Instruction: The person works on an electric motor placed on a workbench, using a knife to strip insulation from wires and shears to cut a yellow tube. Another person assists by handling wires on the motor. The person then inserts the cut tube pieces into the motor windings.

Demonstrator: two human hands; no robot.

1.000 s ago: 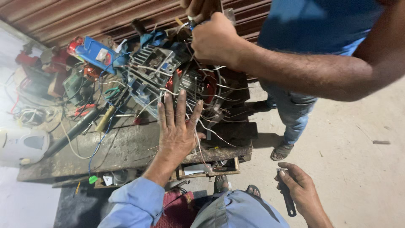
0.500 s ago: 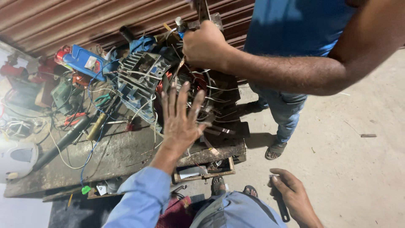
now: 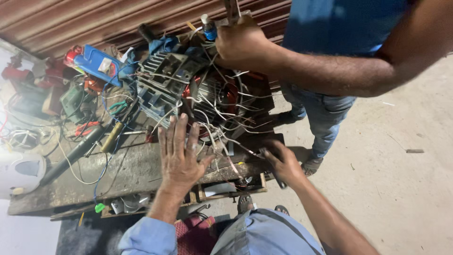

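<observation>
Left hand [image 3: 181, 158] lying flat, fingers spread wide, grip gripping nothing, pressing on worn tabletop [image 3: 118, 177] edge at 6 o'clock of grey finned motor [image 3: 188, 94]

Right hand [image 3: 283, 163] reaching to tabletop corner at 4 o'clock of motor, grip curling around dark tool [image 3: 278, 179], fingertips touching loose white wires [image 3: 226, 108]

Co-worker's hand [image 3: 243, 45] closing on something at motor's 12 o'clock; what, cannot tell

Blue jug [image 3: 96, 61] lying at 10 o'clock, well apart from hands
</observation>
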